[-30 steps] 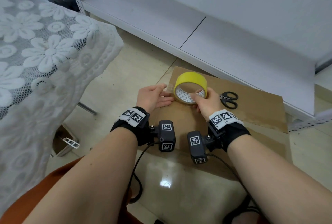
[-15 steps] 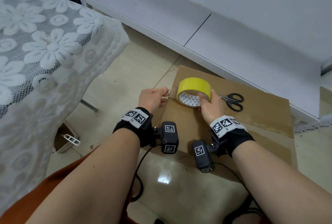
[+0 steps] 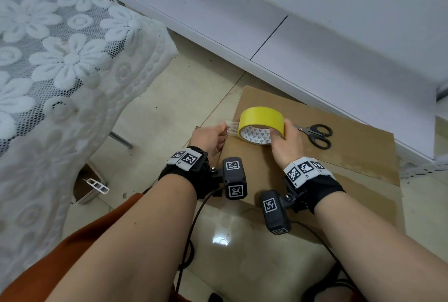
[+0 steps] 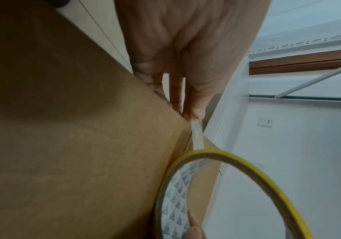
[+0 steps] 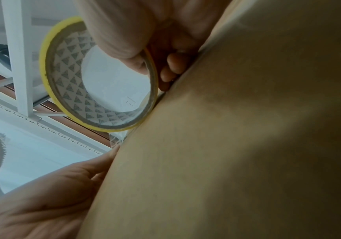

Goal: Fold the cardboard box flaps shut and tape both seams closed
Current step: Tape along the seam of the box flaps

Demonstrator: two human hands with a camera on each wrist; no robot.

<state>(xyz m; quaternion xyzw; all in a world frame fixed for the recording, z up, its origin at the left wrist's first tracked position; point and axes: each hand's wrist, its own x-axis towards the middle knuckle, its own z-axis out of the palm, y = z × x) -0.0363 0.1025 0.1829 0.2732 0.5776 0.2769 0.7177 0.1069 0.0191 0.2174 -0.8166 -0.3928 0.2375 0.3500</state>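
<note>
- Cardboard box [image 3: 327, 156]: lay on the floor, top flaps folded flat; the flap-folding step appeared done.
- Tape roll [image 3: 260, 117]: yellow, stood on edge on the box top near its left end, patterned inner core facing the wearer.
- Right hand [image 3: 287, 140]: grip closed round the roll, thumb inside the core, fingers over the outer rim.
- Left hand [image 3: 209, 135]: grip pinched on the free tape end [image 3: 232, 128], a short clear strip drawn out from the roll just past the box's left edge.
- Scissors [image 3: 316, 135]: black-handled, lay on the box top just to the right of the roll, untouched.
- Progress, as judged: no tape seen stuck along any seam; the first strip was only being started. Laying it, cutting it and doing the second seam all remained.
- Hard to make out: the seam line itself was not clearly distinguishable on the box top; whether the tape end already touched the cardboard could not be told.
- Hidden: the box's underside and near side; the wrist views showed mostly plain cardboard at close range, dim and soft.
- Cut off: the box's near right corner, behind the right forearm.
</note>
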